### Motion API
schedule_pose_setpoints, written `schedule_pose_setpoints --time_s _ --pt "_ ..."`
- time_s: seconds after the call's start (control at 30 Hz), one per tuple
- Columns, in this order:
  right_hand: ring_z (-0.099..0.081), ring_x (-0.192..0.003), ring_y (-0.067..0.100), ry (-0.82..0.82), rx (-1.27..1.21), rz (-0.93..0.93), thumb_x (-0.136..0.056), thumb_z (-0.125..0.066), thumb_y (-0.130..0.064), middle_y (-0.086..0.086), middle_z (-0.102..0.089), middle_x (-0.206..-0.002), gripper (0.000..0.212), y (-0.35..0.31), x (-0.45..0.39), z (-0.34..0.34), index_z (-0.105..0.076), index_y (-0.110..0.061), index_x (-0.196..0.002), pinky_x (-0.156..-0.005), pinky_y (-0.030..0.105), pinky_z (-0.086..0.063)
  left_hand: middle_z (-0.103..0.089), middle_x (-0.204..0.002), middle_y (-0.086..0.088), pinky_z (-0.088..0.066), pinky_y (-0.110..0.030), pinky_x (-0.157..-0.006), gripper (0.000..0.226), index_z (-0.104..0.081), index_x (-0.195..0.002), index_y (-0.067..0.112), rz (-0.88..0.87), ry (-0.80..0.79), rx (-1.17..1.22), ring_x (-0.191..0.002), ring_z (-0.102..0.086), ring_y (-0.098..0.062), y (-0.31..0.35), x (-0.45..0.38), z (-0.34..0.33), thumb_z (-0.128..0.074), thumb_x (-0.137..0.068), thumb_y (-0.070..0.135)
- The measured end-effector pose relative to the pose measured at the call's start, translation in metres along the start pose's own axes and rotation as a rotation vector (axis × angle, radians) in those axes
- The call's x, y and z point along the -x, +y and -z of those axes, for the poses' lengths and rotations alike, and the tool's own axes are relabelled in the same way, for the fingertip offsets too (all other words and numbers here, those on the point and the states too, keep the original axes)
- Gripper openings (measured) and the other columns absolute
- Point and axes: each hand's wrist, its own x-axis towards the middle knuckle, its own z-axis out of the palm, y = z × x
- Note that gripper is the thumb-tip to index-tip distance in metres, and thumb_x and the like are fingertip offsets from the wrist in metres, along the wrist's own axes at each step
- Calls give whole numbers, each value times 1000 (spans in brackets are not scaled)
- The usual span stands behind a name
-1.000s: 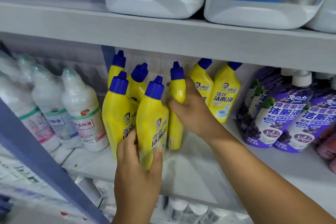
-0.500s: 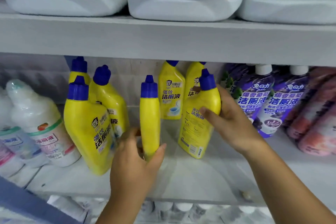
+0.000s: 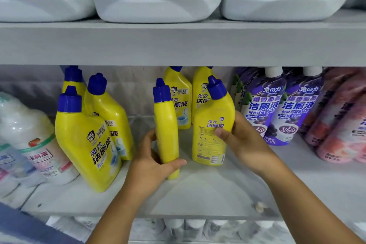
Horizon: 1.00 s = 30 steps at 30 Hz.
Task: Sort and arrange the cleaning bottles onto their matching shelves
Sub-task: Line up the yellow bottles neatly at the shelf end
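With the left hand (image 3: 156,162) gripping the side-on yellow bottle (image 3: 166,125) and the right hand (image 3: 240,138) holding the back-facing one (image 3: 213,125) on the middle shelf (image 3: 198,194), I'd spin both labels forward and tuck them by the back pair.

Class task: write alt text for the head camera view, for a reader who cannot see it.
Two hands each hold a yellow, blue-capped bottle on a grey shelf: the left hand a narrow edge-on bottle, the right hand a back-label bottle. Purple bottles stand right.
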Motion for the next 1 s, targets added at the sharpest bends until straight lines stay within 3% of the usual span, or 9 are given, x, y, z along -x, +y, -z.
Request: schedule_pose_setpoints --time_s 0.2,0.33,0.43,0.57,0.67,0.77,0.83,0.9,1.0 --pt "-70 -109 10 64 15 22 -90 -65 -24 0 -72 -119 43 2 3 2 -53 -15 -130 -84 23 -55 -65 -104 15 -60 -35 -60 81 -38 -110 65 -82 66 28 -71 -68 -10 1 -5 -12 -94 -53 50" --pt "-71 -105 10 241 13 4 -84 -76 -31 -6 -74 -111 35 7 15 -9 -57 -29 -114 -90 33 -57 -75 -104 11 -61 -53 -82 55 -55 -106 48 -9 -72 162 -93 -73 -15 -14 -16 -2 -83 -59 52" --pt "-64 -104 1 323 184 20 -87 -79 -25 -14 -69 -112 45 15 38 -30 -53 -33 -124 -87 17 -50 -76 -106 11 -58 -45 -93 36 -62 -104 46 -45 -49 186 -100 -72 -11 -22 -15 -2 -78 -73 44" --pt "-59 -103 4 380 351 103 -83 -76 -23 -13 -55 -118 58 22 54 -44 -51 -31 -136 -85 20 -50 -74 -111 12 -57 -40 -95 38 -61 -117 39 -79 -1 203 -105 -70 -9 -28 -17 -5 -76 -89 18" --pt "-59 -94 6 306 403 58 -76 -85 -29 -8 -51 -118 83 20 56 -42 -42 -31 -147 -74 20 -53 -72 -116 9 -54 -41 -98 38 -58 -120 35 -88 9 225 -110 -69 -12 -32 -19 -5 -67 -84 26" --pt "-50 -123 -6 92 391 -6 -75 -87 -42 -15 -38 -142 107 16 53 -35 -19 -41 -158 -101 20 -47 -71 -119 8 -53 -44 -102 41 -56 -127 25 -109 -14 231 -112 -68 -11 -34 -20 -6 -62 -86 28" --pt "-35 -143 -6 -79 276 -25 -80 -84 -33 -22 -33 -156 113 15 46 -26 -4 -46 -159 -116 28 -37 -72 -118 8 -52 -40 -101 42 -56 -127 26 -119 -25 261 -112 -67 -10 -30 -22 -5 -62 -86 30" --pt "-41 -142 -3 -162 156 -27 -82 -82 -22 -21 -42 -154 112 16 41 -22 -5 -45 -159 -116 30 -39 -72 -117 7 -53 -36 -96 40 -57 -125 30 -131 -15 279 -110 -68 -10 -24 -24 -7 -71 -89 37" --pt "-54 -125 -1 28 202 13 -65 -89 -38 -15 -51 -141 104 23 33 -36 -26 -49 -148 -103 20 -47 -70 -113 5 -56 -32 -84 39 -63 -115 35 -198 46 181 -101 -70 -10 -16 -31 -8 -74 -81 53"
